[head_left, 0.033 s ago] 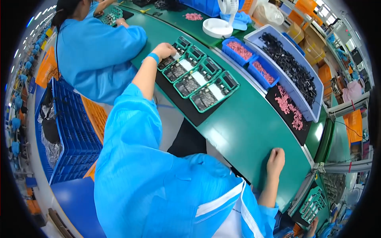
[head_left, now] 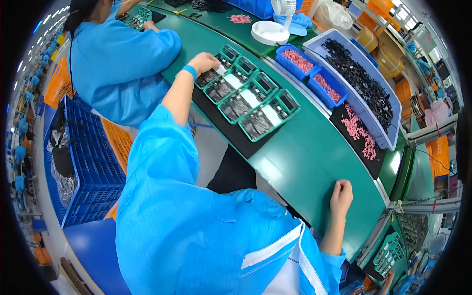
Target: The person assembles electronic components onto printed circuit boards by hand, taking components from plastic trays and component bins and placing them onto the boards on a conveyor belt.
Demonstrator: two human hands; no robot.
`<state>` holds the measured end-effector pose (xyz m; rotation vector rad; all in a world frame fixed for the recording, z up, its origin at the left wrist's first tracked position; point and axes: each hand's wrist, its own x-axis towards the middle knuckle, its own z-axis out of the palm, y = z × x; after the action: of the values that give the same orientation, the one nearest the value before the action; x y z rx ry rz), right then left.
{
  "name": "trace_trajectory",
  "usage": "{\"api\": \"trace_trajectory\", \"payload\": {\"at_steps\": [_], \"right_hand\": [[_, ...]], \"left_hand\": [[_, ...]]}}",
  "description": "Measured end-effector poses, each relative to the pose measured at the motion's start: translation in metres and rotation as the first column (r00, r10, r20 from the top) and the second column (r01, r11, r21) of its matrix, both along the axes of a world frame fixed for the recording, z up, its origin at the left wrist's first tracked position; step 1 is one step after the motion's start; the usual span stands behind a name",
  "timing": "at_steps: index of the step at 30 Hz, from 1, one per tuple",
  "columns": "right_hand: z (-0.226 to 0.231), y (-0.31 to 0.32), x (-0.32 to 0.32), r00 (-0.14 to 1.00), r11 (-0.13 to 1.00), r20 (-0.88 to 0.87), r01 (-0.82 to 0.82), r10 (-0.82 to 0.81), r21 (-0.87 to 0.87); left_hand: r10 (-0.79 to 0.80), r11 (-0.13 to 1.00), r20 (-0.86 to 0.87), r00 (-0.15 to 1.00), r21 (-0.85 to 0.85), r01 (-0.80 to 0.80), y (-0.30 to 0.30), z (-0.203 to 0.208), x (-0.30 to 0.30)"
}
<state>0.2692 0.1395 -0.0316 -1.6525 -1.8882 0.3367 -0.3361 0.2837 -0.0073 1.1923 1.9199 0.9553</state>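
Note:
A green tray (head_left: 239,119) with several framed sections lies on a black mat (head_left: 216,114) at the far left of the bench. Each section holds a dark, board-like part with a pale strip across it. At the tray's far-left end is my left hand (head_left: 202,63), its fingers closed on the tray's edge and a blue band round the wrist. My right hand (head_left: 341,197) rests at the right of the green bench top (head_left: 305,162), fingers curled together. Whatever lies inside them, if anything, is hidden.
Beyond the bench stand blue bins (head_left: 320,92) of pink pieces and a grey bin (head_left: 396,118) of black parts. Loose pink pieces (head_left: 361,132) lie on another dark mat. A co-worker (head_left: 123,69) sits at the left, near a blue crate (head_left: 93,167). A white fan (head_left: 270,33) stands behind.
The green tray has shifted slightly to the right, with my left hand moving along at its end. My right hand has moved slightly away from me.

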Motion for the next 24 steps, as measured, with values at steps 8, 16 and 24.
{"api": "trace_trajectory", "payload": {"at_steps": [8,16,24], "right_hand": [[0.006,0.021,-0.051,0.697,0.909,-0.716,-0.282,-0.025,-0.307],[-0.003,0.074,0.025,0.89,0.971,-0.453,-0.151,0.051,-0.187],[-0.007,0.106,0.064,0.986,0.985,-0.101,-0.12,0.133,0.124]], "left_hand": [[-0.283,0.943,0.28,0.917,-0.096,0.32,-0.134,0.01,0.083],[-0.364,0.772,0.759,0.539,-0.078,0.631,-0.245,-0.011,0.213],[-0.4,0.679,0.843,0.359,0.009,0.735,-0.277,-0.015,0.344]]}}
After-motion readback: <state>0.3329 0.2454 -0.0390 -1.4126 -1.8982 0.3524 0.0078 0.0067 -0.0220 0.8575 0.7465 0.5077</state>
